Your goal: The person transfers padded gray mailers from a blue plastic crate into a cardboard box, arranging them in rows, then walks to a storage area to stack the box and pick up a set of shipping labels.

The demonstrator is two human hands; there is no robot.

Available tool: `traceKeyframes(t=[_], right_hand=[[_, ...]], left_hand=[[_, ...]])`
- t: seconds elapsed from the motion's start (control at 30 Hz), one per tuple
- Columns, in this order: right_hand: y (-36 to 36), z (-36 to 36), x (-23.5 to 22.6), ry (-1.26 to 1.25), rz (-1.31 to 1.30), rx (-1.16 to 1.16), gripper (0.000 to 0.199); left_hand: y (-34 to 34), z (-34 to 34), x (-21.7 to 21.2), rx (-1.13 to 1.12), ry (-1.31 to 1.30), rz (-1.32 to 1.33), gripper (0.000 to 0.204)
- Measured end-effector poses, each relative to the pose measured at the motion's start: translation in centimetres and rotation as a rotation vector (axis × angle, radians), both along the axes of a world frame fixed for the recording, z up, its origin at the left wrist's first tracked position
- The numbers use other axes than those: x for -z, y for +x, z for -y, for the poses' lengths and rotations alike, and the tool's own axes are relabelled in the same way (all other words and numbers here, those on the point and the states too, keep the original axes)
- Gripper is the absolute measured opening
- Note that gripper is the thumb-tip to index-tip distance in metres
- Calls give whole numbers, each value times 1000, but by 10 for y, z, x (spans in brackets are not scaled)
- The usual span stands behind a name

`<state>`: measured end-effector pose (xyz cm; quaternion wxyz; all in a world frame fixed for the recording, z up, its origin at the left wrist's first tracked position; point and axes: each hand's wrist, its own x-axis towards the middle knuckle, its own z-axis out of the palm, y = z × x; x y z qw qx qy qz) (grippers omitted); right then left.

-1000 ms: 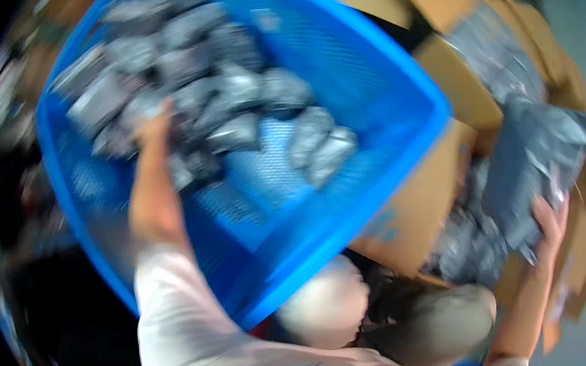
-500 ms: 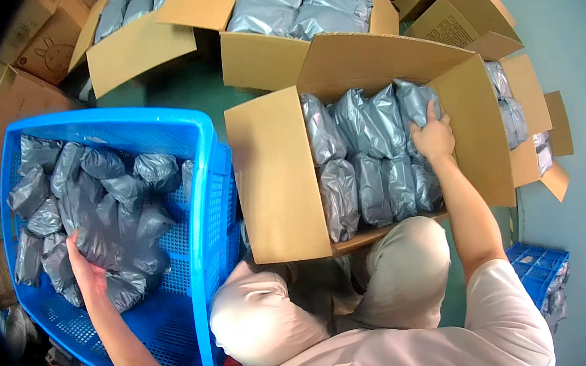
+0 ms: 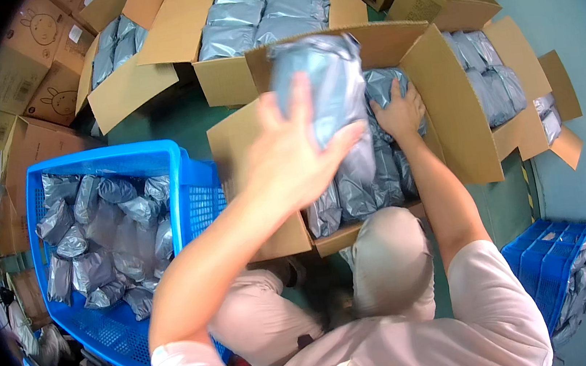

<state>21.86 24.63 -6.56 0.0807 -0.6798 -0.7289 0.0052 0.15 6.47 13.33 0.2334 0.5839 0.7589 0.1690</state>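
My left hand (image 3: pixel 286 156), blurred by motion, grips a shiny grey plastic-wrapped package (image 3: pixel 330 79) by its side, up above an open cardboard carton (image 3: pixel 456 108). Within that carton, more grey packages (image 3: pixel 356 193) stand in rows, partly hidden behind the raised package. My right hand (image 3: pixel 401 111) lies with fingers apart on top of a grey package (image 3: pixel 382 83) at the carton's far right. On the left, a blue plastic basket (image 3: pixel 175 190) holds many loose, crumpled grey packages (image 3: pixel 91 270).
Several open cartons filled with grey packages stand around, including one behind (image 3: pixel 229 81) and one at the right (image 3: pixel 505 32). Stacked closed cartons (image 3: pixel 5 72) are at the far left. A blue crate (image 3: pixel 530 267) stands at the lower right, near the wall (image 3: pixel 565 193).
My left hand has come out of the blue basket with a package and swung right over the carton. My right hand stays on the far-right package. The view has shifted slightly.
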Motion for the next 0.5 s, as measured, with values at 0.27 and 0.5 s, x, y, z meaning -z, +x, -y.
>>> traceKeyframes(t=[0.27, 0.5], right_hand=[[52, 11, 0, -36, -202, -370, 87], [15, 11, -4, 1, 138, -497, 91]], left_hand=[[63, -59, 167, 265, -251, 257, 92], [-4, -61, 153, 388, -149, 148, 73]])
